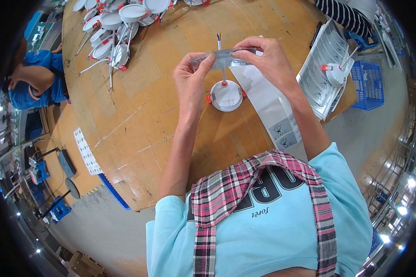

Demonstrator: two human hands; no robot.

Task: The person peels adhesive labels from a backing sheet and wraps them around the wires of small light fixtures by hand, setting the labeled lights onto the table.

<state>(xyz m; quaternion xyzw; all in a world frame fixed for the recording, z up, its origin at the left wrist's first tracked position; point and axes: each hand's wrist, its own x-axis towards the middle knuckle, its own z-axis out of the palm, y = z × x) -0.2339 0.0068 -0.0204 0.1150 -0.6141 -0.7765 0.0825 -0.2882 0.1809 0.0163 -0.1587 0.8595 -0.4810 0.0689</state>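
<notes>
A silvery-grey printed label (225, 61) is stretched between my two hands, across the white cable (219, 45) of a round downlight. My left hand (194, 76) pinches its left end between thumb and fingers; my right hand (269, 57) pinches the right end. The downlight (226, 96) lies on the table just below, with red-orange spring clips at its sides and bare coloured wire ends at the cable's tip. A white backing sheet (263, 99) with grey printed labels (283, 133) at its near end runs beneath my right forearm.
Many white downlights (111, 21) are heaped at the table's far left. Stacked label sheets (316, 69) lie at the right edge, with one downlight (335, 75) on top. A blue basket (368, 85) stands beyond. One person in blue (34, 78) is at left; a striped sleeve (344, 15) shows far right.
</notes>
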